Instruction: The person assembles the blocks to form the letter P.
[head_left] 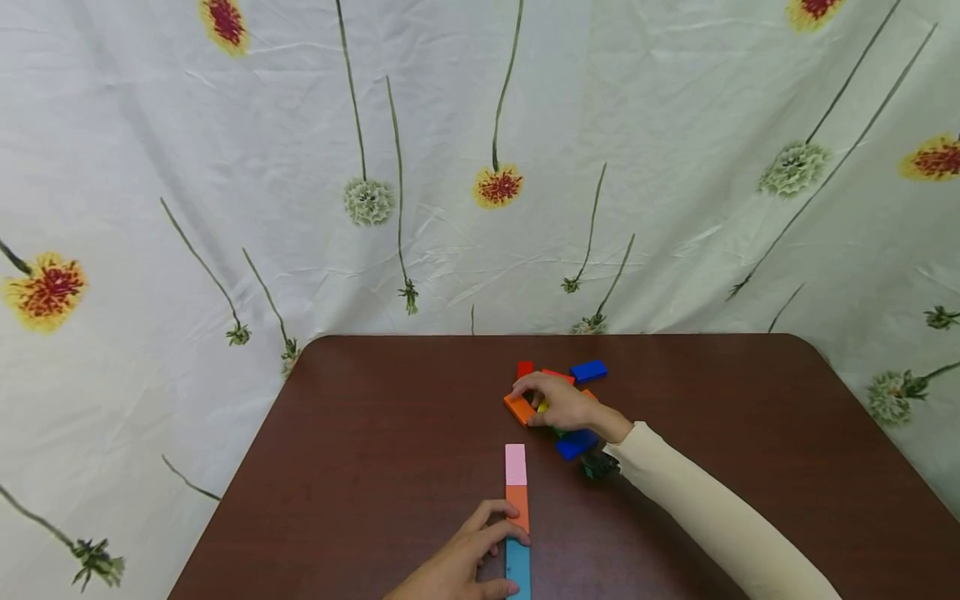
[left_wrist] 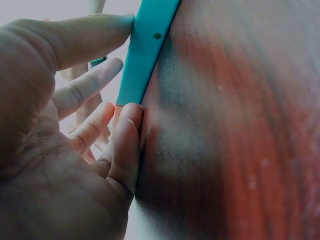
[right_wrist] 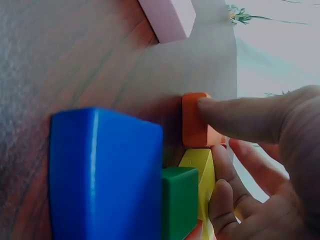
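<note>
A straight row of blocks lies on the table, with a pink block (head_left: pixel 515 464) at the far end, an orange-red block (head_left: pixel 517 495) in the middle and a teal block (head_left: pixel 517 568) nearest. Relaxed fingers of my left hand (head_left: pixel 461 562) rest on the row around the orange-red and teal blocks. In the left wrist view the thumb tip touches the teal block's edge. Farther back, my right hand (head_left: pixel 567 406) pinches an orange block (head_left: pixel 517 410) between thumb and fingers. Beside it are a yellow block (right_wrist: pixel 197 165), a green block (right_wrist: pixel 180 200) and a blue block (right_wrist: pixel 110 175).
Behind the right hand lie a small red block (head_left: pixel 525 367), another red block (head_left: pixel 558 377) partly covered by the hand, and a second blue block (head_left: pixel 588 371). The dark brown table (head_left: pixel 375 450) ends at a flower-printed cloth (head_left: pixel 450 250) hanging behind it.
</note>
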